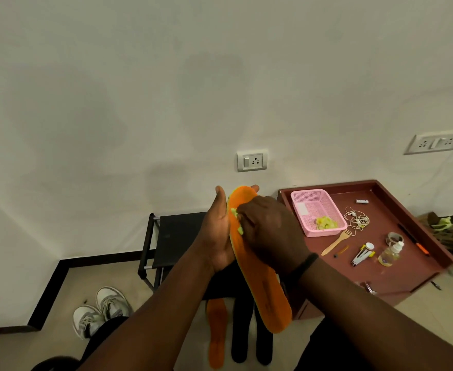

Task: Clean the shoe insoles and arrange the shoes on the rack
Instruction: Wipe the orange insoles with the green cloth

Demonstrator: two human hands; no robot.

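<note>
My left hand (218,231) supports an orange insole (260,285) from behind, with the thumb up beside its edge. My right hand (268,234) presses a small yellow-green cloth (237,219) against the insole's upper part, fingers curled round it. A second orange insole (216,336) lies on the floor below, beside two black insoles (240,333). A pair of white and grey sneakers (101,310) stands on the floor at the lower left. The black shoe rack (171,236) stands against the wall behind my hands.
A maroon tray table (396,279) at right holds a pink basket (300,199) with another yellow cloth (325,223), a wooden fork (336,242), earphones (357,218), a small bottle (389,253), a stapler (361,255) and pens. Wall sockets (252,160) sit above.
</note>
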